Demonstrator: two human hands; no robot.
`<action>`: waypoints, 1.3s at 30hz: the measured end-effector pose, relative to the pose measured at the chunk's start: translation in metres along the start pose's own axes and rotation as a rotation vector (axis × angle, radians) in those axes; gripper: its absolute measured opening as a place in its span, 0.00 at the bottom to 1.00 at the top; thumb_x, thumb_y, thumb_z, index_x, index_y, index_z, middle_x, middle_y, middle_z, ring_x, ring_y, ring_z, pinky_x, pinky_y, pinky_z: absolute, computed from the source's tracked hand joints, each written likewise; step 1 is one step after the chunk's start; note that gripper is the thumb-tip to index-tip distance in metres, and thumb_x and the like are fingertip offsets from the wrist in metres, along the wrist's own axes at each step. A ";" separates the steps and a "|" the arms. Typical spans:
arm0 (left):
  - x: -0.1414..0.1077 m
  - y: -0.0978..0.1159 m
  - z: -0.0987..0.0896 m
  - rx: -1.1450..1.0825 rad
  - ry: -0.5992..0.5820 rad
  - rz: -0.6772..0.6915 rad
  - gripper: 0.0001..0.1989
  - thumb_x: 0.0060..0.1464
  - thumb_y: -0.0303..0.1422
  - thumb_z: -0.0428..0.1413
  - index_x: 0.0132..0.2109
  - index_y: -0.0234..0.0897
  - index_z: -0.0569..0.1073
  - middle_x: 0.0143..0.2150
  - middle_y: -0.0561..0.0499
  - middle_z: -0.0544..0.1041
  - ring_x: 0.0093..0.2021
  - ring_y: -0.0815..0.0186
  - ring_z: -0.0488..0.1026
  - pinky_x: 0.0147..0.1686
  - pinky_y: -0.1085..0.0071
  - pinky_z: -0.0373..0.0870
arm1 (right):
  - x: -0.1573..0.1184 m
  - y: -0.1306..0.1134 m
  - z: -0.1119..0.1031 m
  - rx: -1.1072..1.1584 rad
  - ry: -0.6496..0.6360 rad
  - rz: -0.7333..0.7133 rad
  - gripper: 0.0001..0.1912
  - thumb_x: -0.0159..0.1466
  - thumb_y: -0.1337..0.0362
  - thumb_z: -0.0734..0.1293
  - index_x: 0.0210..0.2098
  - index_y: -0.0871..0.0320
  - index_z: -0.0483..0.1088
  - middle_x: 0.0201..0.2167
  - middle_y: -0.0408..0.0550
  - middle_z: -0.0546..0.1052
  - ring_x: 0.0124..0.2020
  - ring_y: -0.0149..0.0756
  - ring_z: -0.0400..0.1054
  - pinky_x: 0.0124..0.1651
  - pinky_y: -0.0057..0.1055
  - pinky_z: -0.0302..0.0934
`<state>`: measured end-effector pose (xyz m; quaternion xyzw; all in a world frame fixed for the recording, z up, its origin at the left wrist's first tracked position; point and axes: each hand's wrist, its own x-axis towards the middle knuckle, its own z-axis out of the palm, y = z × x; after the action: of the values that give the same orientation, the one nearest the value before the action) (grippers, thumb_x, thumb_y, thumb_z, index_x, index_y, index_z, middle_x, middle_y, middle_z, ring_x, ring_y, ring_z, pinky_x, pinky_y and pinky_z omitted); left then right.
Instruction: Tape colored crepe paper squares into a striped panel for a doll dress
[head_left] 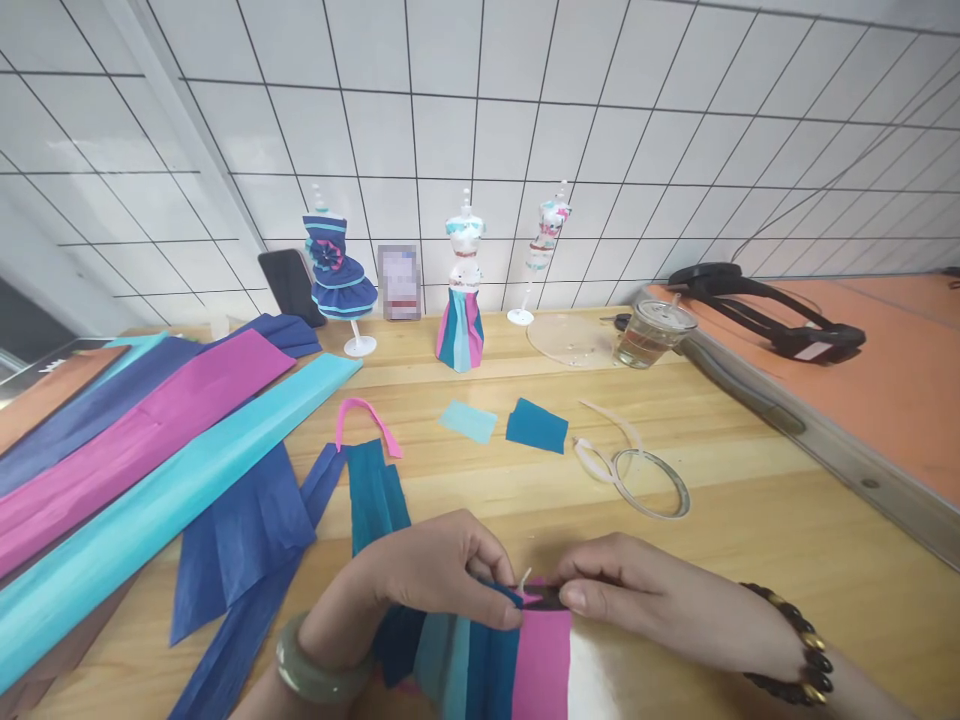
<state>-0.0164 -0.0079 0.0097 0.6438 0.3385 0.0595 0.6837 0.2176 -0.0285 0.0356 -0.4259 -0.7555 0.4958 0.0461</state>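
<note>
My left hand (pixel 450 570), with a pale bangle at the wrist, pinches the top edge of a panel of joined crepe paper strips near the bottom of the view. The panel has light blue, dark teal and pink strips (pixel 543 660). My right hand (pixel 637 590), wearing a dark bead bracelet, pinches a dark flat edge (pixel 551 597) above the pink strip; what that edge is, I cannot make out. Between the two hands a thin whitish bit (pixel 525 578) sticks up. Teal crepe paper (pixel 375 490) lies beyond my left hand, partly hidden by it.
Crepe paper sheets, including a turquoise one (pixel 187 510), cover the left. Two small paper pieces (pixel 537 425) and a roll of narrow tape (pixel 652 485) lie ahead. Behind stand several miniature dress forms (pixel 465 270), two phones (pixel 291 285) and a lidded cup (pixel 652 335).
</note>
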 end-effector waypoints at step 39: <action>0.001 -0.002 0.002 -0.030 0.028 -0.006 0.09 0.45 0.36 0.59 0.27 0.34 0.74 0.17 0.61 0.59 0.19 0.76 0.51 0.18 0.77 0.45 | 0.002 -0.010 0.009 -0.020 0.051 0.100 0.21 0.66 0.51 0.54 0.21 0.57 0.52 0.19 0.37 0.54 0.22 0.27 0.48 0.24 0.25 0.45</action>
<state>-0.0155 -0.0093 0.0079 0.6317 0.3489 0.0712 0.6886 0.2061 -0.0353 0.0379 -0.4762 -0.7367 0.4787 0.0362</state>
